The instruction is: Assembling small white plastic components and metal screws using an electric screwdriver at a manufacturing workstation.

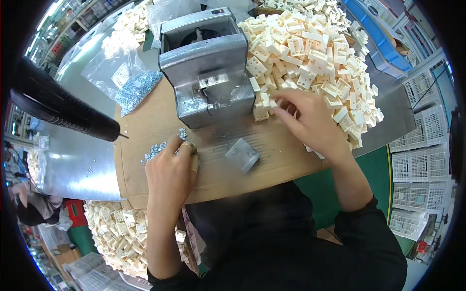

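Note:
My right hand [313, 119] is at the left edge of a large heap of cream plastic blocks [310, 53], thumb and forefinger closed on one small cream block [273, 104]. Several more blocks stand beside it, next to the grey metal machine [208, 72]. My left hand [170, 167], with finger covers on some fingers, is bent down over a small pile of metal pieces [154, 151] on the cardboard. Its fingertips are drawn together, and whatever they hold is hidden. Between the hands lies a clear, block-shaped piece [242, 155].
A black electric screwdriver [68, 104] hangs at the left, its bit pointing over the cardboard [218, 182]. Behind it lies a bag of small metal parts [138, 89]. More cream blocks fill a container [116, 237] at lower left. A blue bin [378, 34] stands at the far right.

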Demonstrator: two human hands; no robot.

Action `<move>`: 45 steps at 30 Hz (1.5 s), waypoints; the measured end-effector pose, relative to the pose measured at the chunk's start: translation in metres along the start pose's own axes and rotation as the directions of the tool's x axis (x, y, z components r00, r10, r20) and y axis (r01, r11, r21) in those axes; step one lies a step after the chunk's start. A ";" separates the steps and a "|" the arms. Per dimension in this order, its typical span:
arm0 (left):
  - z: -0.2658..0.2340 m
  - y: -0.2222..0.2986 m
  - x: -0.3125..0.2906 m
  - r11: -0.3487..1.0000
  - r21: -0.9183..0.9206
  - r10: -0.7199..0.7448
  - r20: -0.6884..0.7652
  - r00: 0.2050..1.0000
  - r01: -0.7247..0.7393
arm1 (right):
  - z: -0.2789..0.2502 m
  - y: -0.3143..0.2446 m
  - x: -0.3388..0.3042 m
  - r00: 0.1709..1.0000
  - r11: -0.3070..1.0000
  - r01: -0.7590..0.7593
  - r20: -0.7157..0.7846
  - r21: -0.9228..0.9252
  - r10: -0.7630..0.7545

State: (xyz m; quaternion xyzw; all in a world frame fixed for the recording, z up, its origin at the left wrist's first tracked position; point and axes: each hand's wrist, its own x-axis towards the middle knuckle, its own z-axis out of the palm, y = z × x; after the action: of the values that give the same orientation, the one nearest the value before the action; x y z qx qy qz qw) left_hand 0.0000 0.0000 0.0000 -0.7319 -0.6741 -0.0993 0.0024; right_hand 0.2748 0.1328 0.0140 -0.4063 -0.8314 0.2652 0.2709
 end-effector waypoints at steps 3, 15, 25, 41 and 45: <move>0.001 0.010 -0.001 0.985 -0.166 -0.061 -0.133 0.989 0.039 | 0.008 -0.002 0.015 0.999 0.993 -0.048 0.019 -0.106 0.050; 0.028 0.072 0.002 0.785 -0.618 -0.287 -0.313 0.905 0.035 | 0.022 -0.013 -0.021 0.988 0.984 0.021 -0.156 0.175 0.007; 0.028 0.068 -0.001 0.715 -0.697 -0.311 -0.256 0.915 0.048 | 0.044 -0.014 -0.032 0.954 0.952 0.282 0.074 0.117 -0.291; 0.027 0.067 0.001 0.691 -0.704 -0.393 -0.174 0.903 0.165 | 0.047 -0.011 -0.041 0.997 0.893 -0.056 0.075 0.447 0.025; 0.029 0.067 0.002 0.716 -0.691 -0.358 -0.241 0.902 0.099 | 0.059 -0.014 -0.042 0.986 0.808 -0.102 -0.046 0.581 0.159</move>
State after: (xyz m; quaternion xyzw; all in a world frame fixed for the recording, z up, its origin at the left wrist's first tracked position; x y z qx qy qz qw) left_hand 0.0707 0.0002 -0.0198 -0.5627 -0.6687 -0.4631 -0.1476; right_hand 0.2501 0.0781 -0.0289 -0.3733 -0.6687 0.5031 0.4004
